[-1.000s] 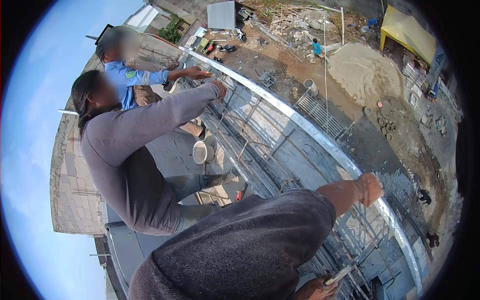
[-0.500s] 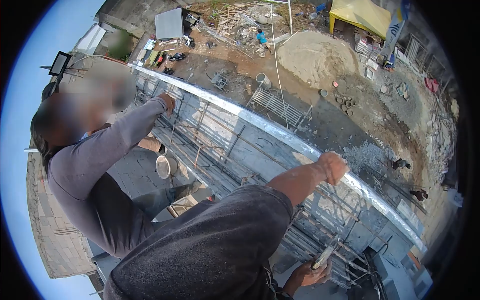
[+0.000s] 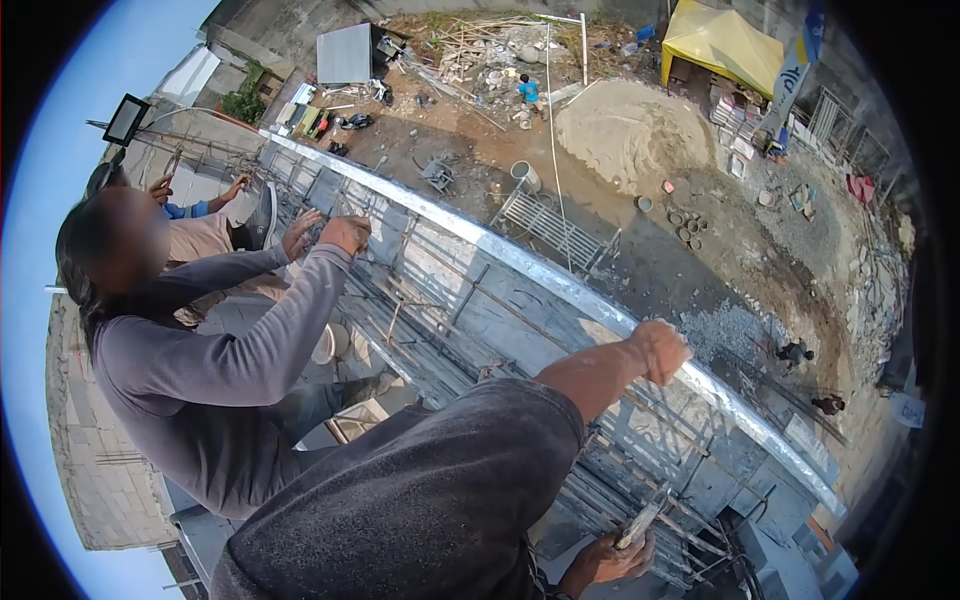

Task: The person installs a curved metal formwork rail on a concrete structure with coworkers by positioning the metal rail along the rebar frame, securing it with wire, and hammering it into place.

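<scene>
My left hand [image 3: 661, 352] is closed at the long silver-coated edge [image 3: 560, 285], its arm stretched out from a dark sleeve; what its fingers hold, if anything, is hidden. Lower right, my right hand [image 3: 612, 562] is wrapped round a pale, narrow tool [image 3: 642, 520] that points up and to the right. Thin rods and bars [image 3: 500, 350] run below and beside both hands, over a grey surface.
At left, a co-worker in a grey long-sleeved top [image 3: 200, 350] has both hands raised near the rods. Behind is another person in blue [image 3: 185, 210]. A bucket [image 3: 330, 343] stands beside them. Beyond the edge, far below, lie a sand pile [image 3: 630, 130], metal frame [image 3: 552, 232] and yellow tent [image 3: 720, 45].
The view has swung, shifting the scene leftward. The grey-sleeved co-worker's arm has bent back from the edge, and that person's other hand now shows. My hands keep much the same poses.
</scene>
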A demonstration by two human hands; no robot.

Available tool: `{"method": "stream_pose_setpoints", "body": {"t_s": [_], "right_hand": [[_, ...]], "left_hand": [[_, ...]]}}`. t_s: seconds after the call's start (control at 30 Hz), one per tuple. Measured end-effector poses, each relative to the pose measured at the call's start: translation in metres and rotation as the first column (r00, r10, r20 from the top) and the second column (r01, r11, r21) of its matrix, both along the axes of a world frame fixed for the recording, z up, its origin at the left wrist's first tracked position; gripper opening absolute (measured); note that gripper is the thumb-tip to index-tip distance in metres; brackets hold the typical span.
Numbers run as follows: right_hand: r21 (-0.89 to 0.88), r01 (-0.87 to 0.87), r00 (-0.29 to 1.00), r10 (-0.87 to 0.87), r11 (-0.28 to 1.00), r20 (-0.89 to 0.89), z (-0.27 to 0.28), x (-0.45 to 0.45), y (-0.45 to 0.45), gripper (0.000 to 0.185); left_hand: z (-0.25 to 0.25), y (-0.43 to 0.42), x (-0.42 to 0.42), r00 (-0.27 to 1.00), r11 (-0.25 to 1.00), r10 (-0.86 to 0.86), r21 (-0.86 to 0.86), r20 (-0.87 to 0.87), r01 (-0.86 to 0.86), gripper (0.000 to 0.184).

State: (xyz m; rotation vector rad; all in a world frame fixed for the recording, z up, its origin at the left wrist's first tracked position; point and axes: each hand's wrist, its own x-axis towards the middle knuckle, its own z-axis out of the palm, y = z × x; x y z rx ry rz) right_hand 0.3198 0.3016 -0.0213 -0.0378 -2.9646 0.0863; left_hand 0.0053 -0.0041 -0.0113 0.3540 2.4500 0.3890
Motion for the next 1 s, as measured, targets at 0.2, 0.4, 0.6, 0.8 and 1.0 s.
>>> {"method": "stream_pose_setpoints", "body": {"t_s": [0.2, 0.4, 0.6, 0.8, 1.0], "right_hand": [[0.004, -0.023, 0.998, 0.023, 1.0, 0.062, 0.004, -0.001, 0.004, 0.034], [0.092, -0.13, 0.991, 0.132, 0.987, -0.026, 0.02, -0.004, -0.006, 0.029], [0.093, -0.033, 0.89, -0.013, 0.995, 0.455, 0.143, -0.071, -0.075, 0.033], [0.358, -0.291, 0.918, 0.365, 0.887, -0.157, 0.093, -0.044, -0.055, 0.03], [0.546, -0.323, 0.872, 0.467, 0.773, -0.145, 0.089, -0.043, -0.054, 0.028]], "left_hand": [[0.017, 0.0, -0.001, 0.999, 1.0, -0.011, -0.016, 0.041, 0.011, 0.04], [0.01, 0.0, 0.001, 0.999, 1.0, 0.006, -0.023, 0.042, -0.005, 0.037], [-0.006, 0.002, 0.002, 1.0, 1.0, 0.007, -0.014, -0.008, -0.007, 0.037], [0.006, 0.0, 0.0, 0.999, 1.0, 0.001, -0.022, 0.039, 0.0, 0.034], [0.003, 0.0, 0.002, 1.0, 1.0, 0.022, -0.002, 0.004, -0.022, 0.034]]}}
